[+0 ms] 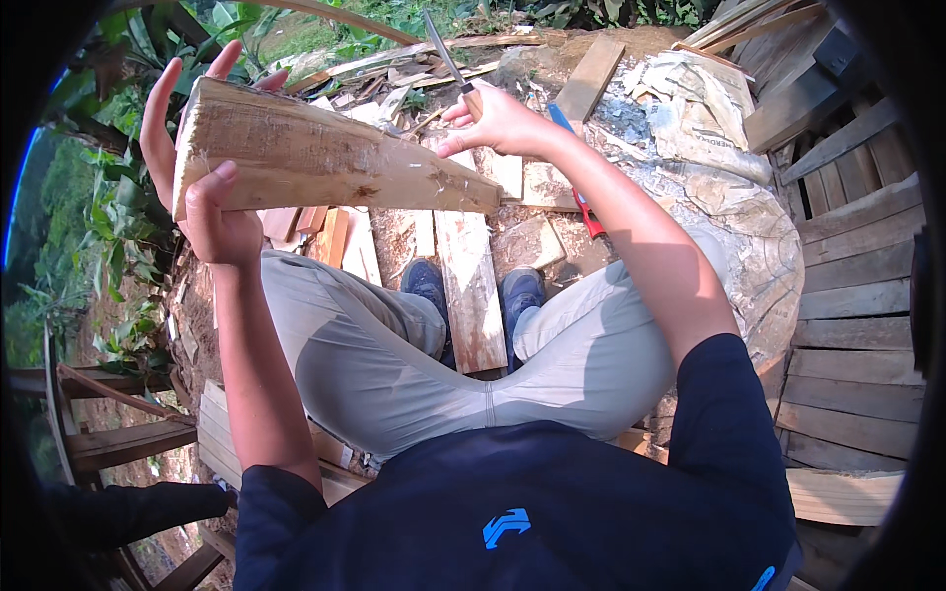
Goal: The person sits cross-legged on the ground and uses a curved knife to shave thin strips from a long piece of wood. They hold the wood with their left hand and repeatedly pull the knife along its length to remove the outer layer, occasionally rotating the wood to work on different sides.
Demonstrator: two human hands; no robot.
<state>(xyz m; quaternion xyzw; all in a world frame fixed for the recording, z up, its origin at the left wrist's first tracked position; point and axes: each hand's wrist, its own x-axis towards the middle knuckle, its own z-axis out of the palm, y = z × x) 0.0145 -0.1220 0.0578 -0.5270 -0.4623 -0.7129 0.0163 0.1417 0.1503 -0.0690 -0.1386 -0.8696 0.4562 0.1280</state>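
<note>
My left hand [217,212] grips the wide end of a tapered wooden wedge [315,163], thumb on the near face and fingers spread behind the end. The wedge is held up above my lap, and its narrow end points right. In my right hand [507,126] is a knife [445,54], its blade slanting up and away from me. That hand is at the wedge's far edge, close to the narrow end; whether it touches the wood I cannot tell. Fine shavings cling to the wedge's surface.
A plank [468,286] lies between my feet, among wood scraps and shavings. A saw with a red handle [589,215] rests right of it, near another board [591,79] and a crumpled sack [700,108]. Wooden slats [852,360] line the right. A person's dark-clothed leg [158,512] shows lower left.
</note>
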